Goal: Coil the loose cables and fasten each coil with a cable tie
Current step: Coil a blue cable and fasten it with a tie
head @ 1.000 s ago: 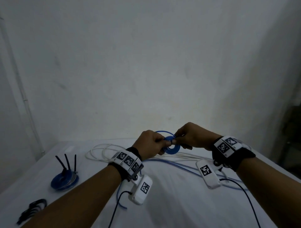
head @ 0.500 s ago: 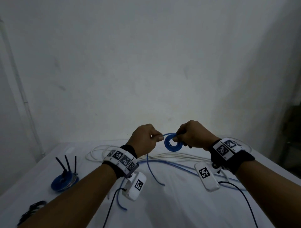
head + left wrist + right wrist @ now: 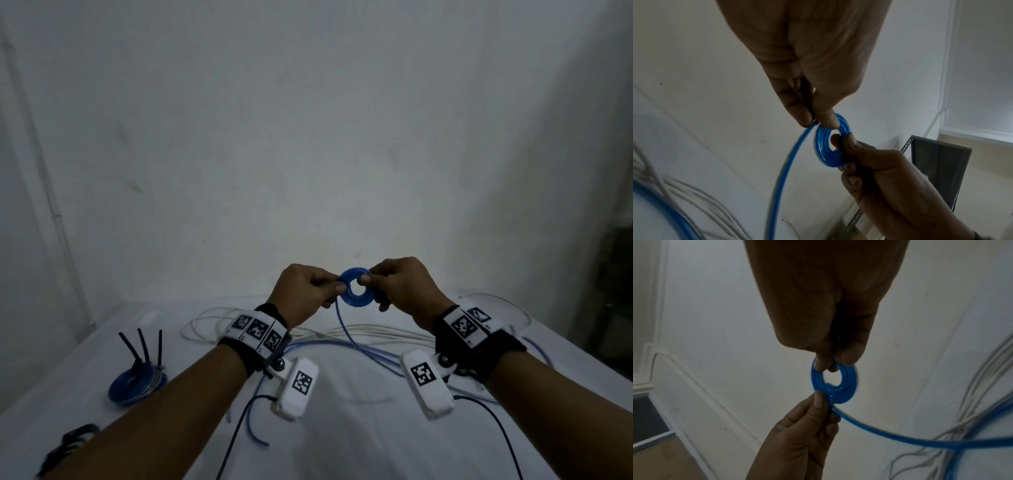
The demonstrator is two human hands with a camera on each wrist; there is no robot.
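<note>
A small flat coil of blue cable [image 3: 356, 301] is held upright in the air above the table, between both hands. My right hand [image 3: 366, 279] pinches the coil's right rim, with a fingertip through its hole. My left hand [image 3: 337, 289] pinches the cable where it meets the coil's left edge. The loose blue tail [image 3: 346, 334] hangs from there down to the table. In the left wrist view the left thumb and finger [image 3: 813, 120] nip the cable at the coil [image 3: 823, 141]. The right wrist view shows the right fingers [image 3: 830, 365] on the coil's [image 3: 840, 394] top.
A finished blue coil [image 3: 137, 382] with black ties [image 3: 144, 346] standing up lies at the table's left. More black ties [image 3: 72, 442] lie near the front left corner. Loose white cables [image 3: 342, 332] and blue cable [image 3: 383, 359] sprawl across the white table [image 3: 342, 445]. A dark shelf [image 3: 616, 291] stands at right.
My left hand swung out with a loop of cable and came back against the coil, laying on another turn. Both hands and the coil sit slightly higher.
</note>
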